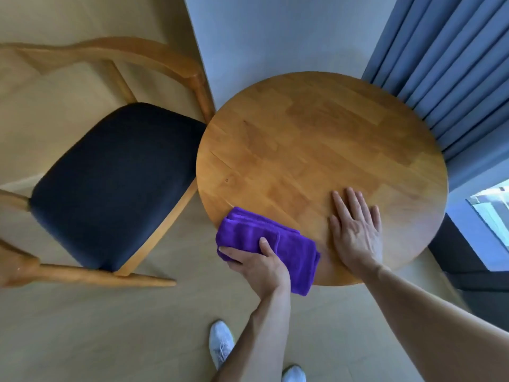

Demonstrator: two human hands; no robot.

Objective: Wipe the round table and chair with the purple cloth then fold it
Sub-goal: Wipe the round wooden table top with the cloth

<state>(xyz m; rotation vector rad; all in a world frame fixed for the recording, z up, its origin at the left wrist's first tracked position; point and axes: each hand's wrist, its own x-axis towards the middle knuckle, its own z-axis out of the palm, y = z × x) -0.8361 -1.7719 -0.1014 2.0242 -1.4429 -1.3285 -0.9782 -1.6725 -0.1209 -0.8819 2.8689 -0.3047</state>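
In the head view, the round table [316, 150] fills the centre and right of the frame, and the folded purple cloth [292, 252] lies on its lower-left edge, partly hanging over the rim. The left hand [256, 263] pinches the cloth's near edge, thumb on top and fingers curled beneath, while the right hand [355, 232] lies flat on the tabletop just right of the cloth, fingers spread and straight. The chair [115, 175], dark-cushioned with a wooden frame, stands at the left touching the table's rim, blue curtains [446, 64] hang at upper right, and white shoes [220, 343] show at the bottom.
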